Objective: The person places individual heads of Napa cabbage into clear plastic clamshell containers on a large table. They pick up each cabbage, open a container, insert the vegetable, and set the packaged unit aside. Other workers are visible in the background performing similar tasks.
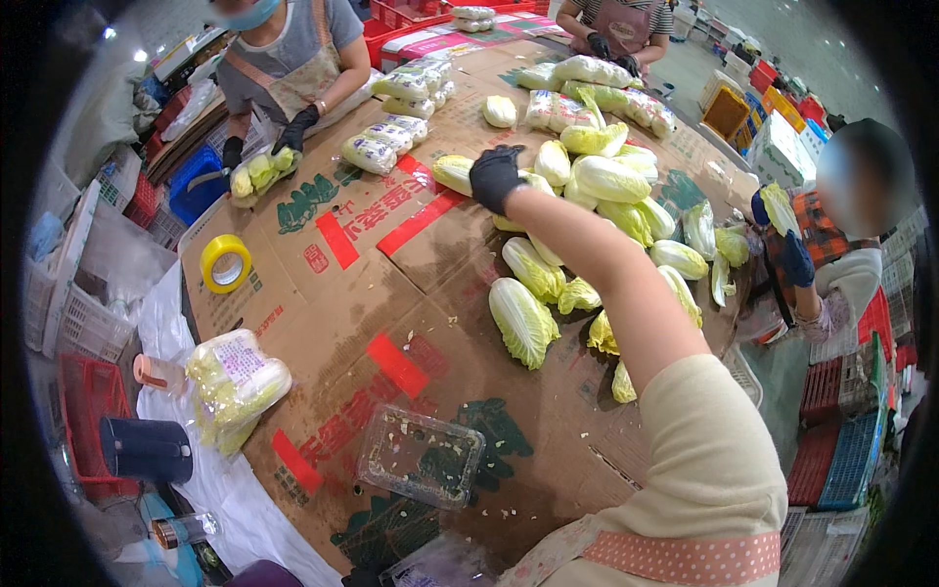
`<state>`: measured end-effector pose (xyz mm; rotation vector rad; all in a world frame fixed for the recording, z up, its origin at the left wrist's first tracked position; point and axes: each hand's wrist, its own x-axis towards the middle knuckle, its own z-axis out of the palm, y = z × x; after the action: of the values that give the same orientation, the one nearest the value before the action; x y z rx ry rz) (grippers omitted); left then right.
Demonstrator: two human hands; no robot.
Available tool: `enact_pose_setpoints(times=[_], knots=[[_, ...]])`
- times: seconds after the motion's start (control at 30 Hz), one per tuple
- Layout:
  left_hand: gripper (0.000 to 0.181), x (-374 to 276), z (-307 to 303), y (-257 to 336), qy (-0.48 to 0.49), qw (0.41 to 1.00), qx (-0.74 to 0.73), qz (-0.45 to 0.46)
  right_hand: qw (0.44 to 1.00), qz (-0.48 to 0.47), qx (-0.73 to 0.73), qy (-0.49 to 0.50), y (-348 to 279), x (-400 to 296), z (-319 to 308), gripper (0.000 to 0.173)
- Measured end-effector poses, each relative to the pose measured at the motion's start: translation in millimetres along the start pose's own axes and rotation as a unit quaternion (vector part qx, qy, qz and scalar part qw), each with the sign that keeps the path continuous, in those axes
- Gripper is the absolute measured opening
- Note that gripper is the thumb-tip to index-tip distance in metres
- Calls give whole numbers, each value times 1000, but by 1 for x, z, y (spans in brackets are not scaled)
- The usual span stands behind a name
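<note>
My right arm reaches across the table, and my right hand (499, 177), in a black glove, is over the left edge of a pile of napa cabbages (611, 179). One pale napa cabbage (452, 174) shows just left of the glove, against it. My fingers are partly hidden, so a firm grip cannot be made out. At the bottom edge, a dark patch (364, 576) may be my left glove, mostly cut off, beside a clear printed plastic bag (440, 563). Nearer me lies a loose cabbage (522, 321) with its leafy end towards me.
Cardboard (433, 308) covers the table. A clear plastic tray (420, 456) holds leaf scraps. Yellow tape (226, 264) and bagged cabbages (238, 374) lie left. Three co-workers stand around; one holds cabbages and a knife (207, 178). More bagged cabbages (385, 143) lie at the far side.
</note>
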<state>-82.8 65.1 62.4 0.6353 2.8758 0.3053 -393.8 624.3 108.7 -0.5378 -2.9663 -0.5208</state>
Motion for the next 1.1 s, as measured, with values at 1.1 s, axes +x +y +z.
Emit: enact_pose_setpoints(times=[1.1], knots=[[63, -71, 52, 116, 194, 934, -204, -218, 956, -214, 165, 110, 135, -87, -29, 64]])
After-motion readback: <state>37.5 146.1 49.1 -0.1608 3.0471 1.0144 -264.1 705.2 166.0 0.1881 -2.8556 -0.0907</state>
